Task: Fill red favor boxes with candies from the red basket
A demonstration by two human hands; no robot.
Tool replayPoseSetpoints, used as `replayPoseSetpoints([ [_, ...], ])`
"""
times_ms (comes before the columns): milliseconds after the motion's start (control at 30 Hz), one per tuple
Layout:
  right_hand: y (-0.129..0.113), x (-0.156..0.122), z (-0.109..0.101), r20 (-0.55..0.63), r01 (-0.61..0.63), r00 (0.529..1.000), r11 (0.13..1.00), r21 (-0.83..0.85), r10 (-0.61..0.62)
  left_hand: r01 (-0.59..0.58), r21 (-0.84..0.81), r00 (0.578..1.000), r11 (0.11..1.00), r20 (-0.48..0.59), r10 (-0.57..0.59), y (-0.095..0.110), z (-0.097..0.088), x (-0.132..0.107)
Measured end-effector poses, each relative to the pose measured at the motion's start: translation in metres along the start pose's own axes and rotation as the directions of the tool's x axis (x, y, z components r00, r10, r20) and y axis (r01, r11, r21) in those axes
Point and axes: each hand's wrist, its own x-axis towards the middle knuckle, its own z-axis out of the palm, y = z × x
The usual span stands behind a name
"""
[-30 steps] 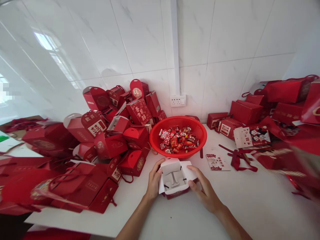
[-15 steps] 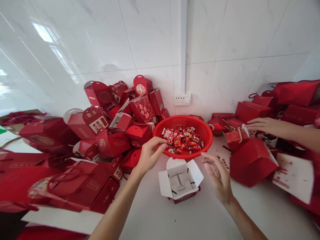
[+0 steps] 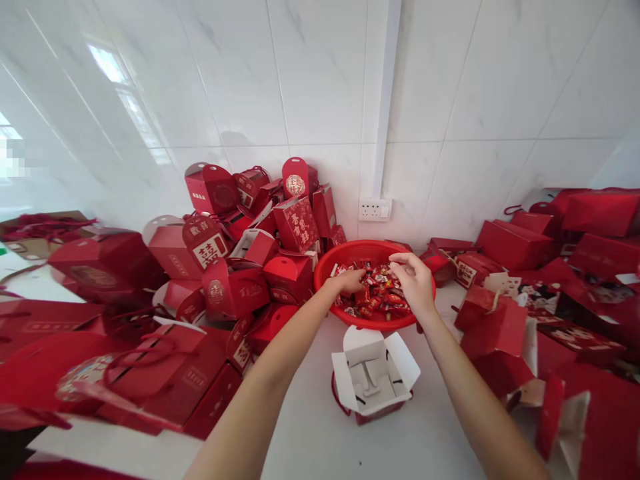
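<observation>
Wrapped sweets (image 3: pixel 383 300) lie heaped in a red plastic basket (image 3: pixel 357 252). The left hand (image 3: pixel 351 282) reaches down onto the heap, its fingertips hidden among the pieces, so whether it grips anything cannot be told; the right hand (image 3: pixel 414 277) arches over the basket's right side, fingers bent and thumb near the index finger, and a pinched sweet can be neither confirmed nor ruled out. Picking appears to be the step in hand: light fingertip pressure on the uppermost pieces probably suits it best, since deep raking may push loose ones over the rim. Nearer the person, an open white-lined box (image 3: pixel 373 380) stands between the forearms (image 3: pixel 275 360), its flaps (image 3: pixel 403 357) spread; arms held wide would spare them. Red boxes (image 3: pixel 237 287) crowd the table (image 3: pixel 310 427) at left, with more boxes (image 3: pixel 517 247) at right.
</observation>
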Motion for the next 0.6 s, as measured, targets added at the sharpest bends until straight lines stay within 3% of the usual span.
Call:
replayPoseSetpoints([
  [167, 0.021, 0.011, 0.002, -0.016, -0.114, 0.993, 0.99, 0.077, 0.116, 0.056, 0.023, 0.993, 0.998, 0.104, -0.058, -0.007, 0.007, 0.003],
  [367, 0.031, 0.005, -0.009, 0.04, -0.269, 0.963, 0.952, 0.147, 0.266, 0.038, -0.035, 0.991, 0.999, 0.131, -0.033, 0.002, 0.006, 0.0],
  [467, 0.031, 0.003, -0.009, 0.069, -0.304, 0.952, 0.939, 0.158, 0.297, 0.027, -0.081, 0.996, 0.996, 0.084, -0.02, 0.005, 0.001, -0.002],
  [600, 0.033, 0.004, -0.007, 0.105, -0.319, 0.946, 0.936, 0.151, 0.306, 0.003, -0.175, 0.998, 0.985, -0.063, -0.014, 0.009, -0.005, -0.004],
])
